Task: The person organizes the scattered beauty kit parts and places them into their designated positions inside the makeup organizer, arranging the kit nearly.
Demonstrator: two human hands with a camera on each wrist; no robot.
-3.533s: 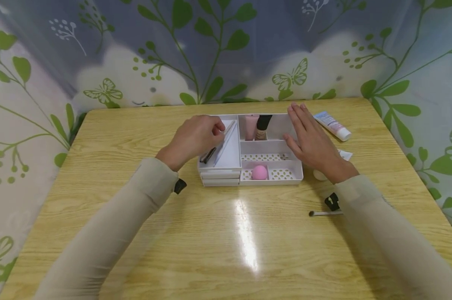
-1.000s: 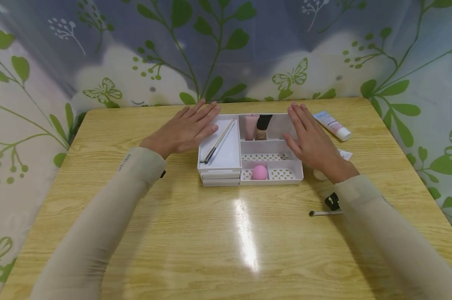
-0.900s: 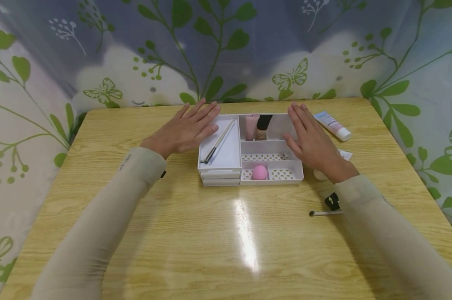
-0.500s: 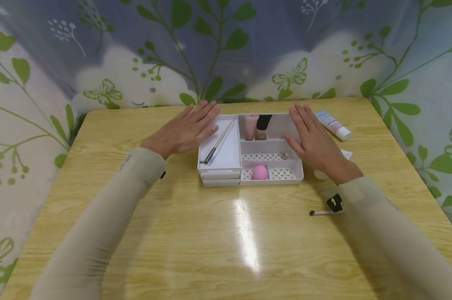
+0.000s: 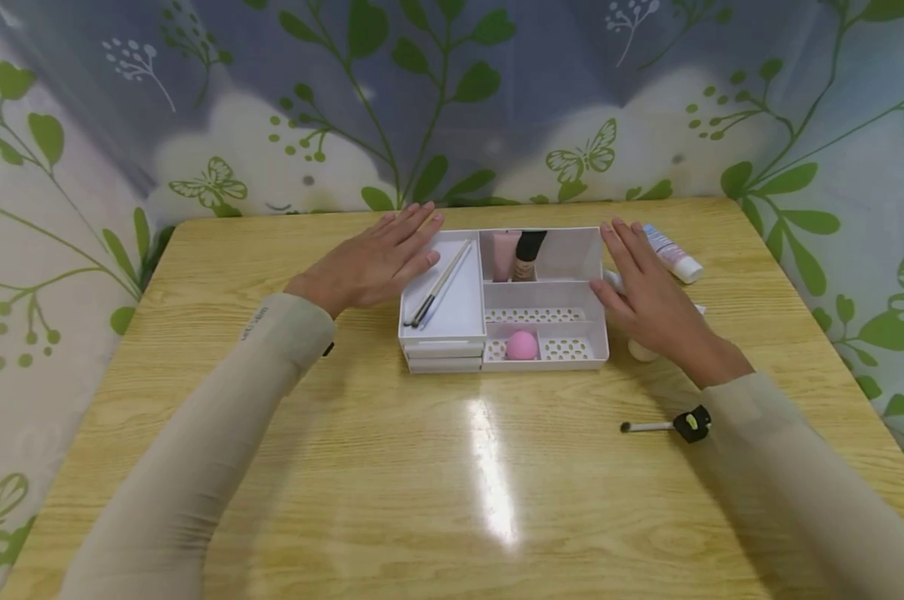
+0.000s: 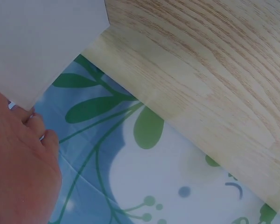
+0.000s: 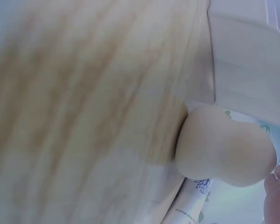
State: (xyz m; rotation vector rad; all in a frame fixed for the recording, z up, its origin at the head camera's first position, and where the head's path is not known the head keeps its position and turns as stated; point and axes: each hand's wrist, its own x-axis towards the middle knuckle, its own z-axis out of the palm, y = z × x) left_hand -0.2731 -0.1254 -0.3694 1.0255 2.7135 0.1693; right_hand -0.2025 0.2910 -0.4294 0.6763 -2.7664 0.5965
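Note:
A white desktop organizer stands near the back of the table. Two slim makeup brushes lie slanted in its top left tray. Its right compartments hold a pink tube, a black-capped foundation tube and a round pink makeup sponge. My left hand rests with straight fingers against the organizer's left side. Just off the right side, my right hand hovers with fingers extended, holding nothing. Beneath it, the right wrist view shows a beige gourd-shaped makeup sponge and a printed white tube.
A blue and white tube lies at the back right. Nearer the front, a small brush lies on the table, overlapped by the black wrist camera. A leaf-patterned curtain hangs directly behind the table edge.
Over the brushes earlier, my left hand has since flattened against the organizer's left side. My right hand has just shifted rightward, away from the organizer's right wall. The organizer stays in place.

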